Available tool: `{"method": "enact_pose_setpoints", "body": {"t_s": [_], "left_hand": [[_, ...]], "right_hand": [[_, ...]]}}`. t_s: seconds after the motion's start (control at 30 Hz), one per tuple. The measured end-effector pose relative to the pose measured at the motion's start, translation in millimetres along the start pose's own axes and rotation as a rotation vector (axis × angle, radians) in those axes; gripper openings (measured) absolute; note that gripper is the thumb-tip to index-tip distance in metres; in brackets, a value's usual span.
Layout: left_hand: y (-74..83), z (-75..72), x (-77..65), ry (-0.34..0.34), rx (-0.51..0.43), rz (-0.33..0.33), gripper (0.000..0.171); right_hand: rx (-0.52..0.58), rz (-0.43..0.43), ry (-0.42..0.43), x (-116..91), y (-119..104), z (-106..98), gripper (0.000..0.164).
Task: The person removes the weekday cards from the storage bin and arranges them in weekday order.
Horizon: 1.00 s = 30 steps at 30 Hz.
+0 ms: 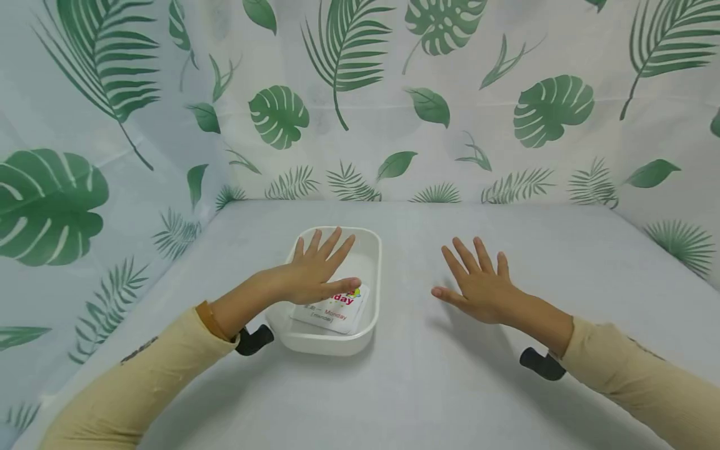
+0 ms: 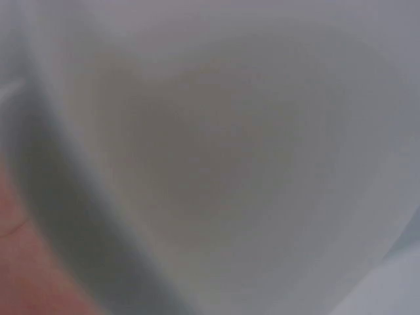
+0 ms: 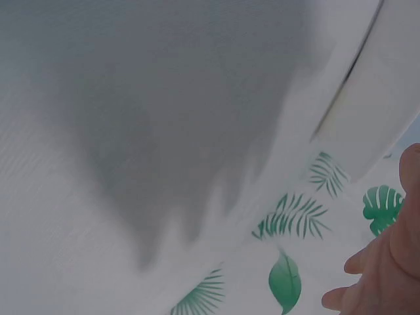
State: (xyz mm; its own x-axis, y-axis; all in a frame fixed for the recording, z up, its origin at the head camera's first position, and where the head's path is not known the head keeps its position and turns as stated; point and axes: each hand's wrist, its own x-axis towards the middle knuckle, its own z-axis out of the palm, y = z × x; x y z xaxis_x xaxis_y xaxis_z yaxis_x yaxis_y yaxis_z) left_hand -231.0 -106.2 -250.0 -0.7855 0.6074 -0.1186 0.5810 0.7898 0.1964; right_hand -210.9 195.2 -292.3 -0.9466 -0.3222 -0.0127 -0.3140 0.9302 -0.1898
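A white plastic tub (image 1: 337, 345) stands on the table, left of the middle. Inside it lie white cards (image 1: 332, 317), the top one printed with "Monday" and partly covered by a hand. Over the tub my left hand (image 1: 315, 272) is spread, fingers straight, holding nothing. In the left wrist view the white tub wall (image 2: 216, 164) fills the frame, blurred. To the right of the tub my right hand (image 1: 478, 284) hovers above the table with its fingers spread and nothing in it. Its shadow falls on the table in the right wrist view, where fingers (image 3: 387, 269) show at the edge.
A pale grey table (image 1: 405, 387) spreads beneath both hands. White cloth with green leaves (image 1: 430, 106) hangs behind it and along both sides. Black wrist mounts (image 1: 254, 340) stick out beneath both beige sleeves (image 1: 152, 369).
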Motion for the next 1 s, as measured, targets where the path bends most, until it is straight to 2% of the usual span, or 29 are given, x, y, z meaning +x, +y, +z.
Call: {"method": "enact_pose_setpoints", "body": {"t_s": [0.2,0.37,0.47,0.6,0.7,0.8,1.0], "left_hand": [[-12.4,-7.6,-3.8,0.047,-0.06,-0.017,0.084],[-44.3,-8.8,-9.7,0.138,-0.167,-0.113,0.094],[-66.4,-2.6,-7.4,0.165,-0.275,-0.169,0.095],[-88.2,18.4,-1.0,0.121,-0.44,-0.2,0.091],[-93.8,30.8,4.9,0.12,-0.609,-0.179,0.085],[-93.8,35.7,7.4,0.137,-0.748,-0.169,0.079],[-96.6,39.1,5.8,0.109,-0.747,-0.185,0.08]], "right_hand": [[0.02,-0.048,0.044,8.7,-11.7,-1.3,0.084],[0.068,-0.096,0.076,26.4,-36.4,-3.7,0.084],[0.075,-0.123,0.09,42.1,-52.3,-7.0,0.082],[0.065,-0.17,0.054,56.4,-73.8,-6.3,0.083],[0.061,-0.211,0.026,63.1,-89.1,-5.8,0.083],[0.073,-0.251,0.001,67.0,-102.6,-3.3,0.082],[0.143,-0.293,-0.036,73.4,-123.1,10.9,0.084]]}}
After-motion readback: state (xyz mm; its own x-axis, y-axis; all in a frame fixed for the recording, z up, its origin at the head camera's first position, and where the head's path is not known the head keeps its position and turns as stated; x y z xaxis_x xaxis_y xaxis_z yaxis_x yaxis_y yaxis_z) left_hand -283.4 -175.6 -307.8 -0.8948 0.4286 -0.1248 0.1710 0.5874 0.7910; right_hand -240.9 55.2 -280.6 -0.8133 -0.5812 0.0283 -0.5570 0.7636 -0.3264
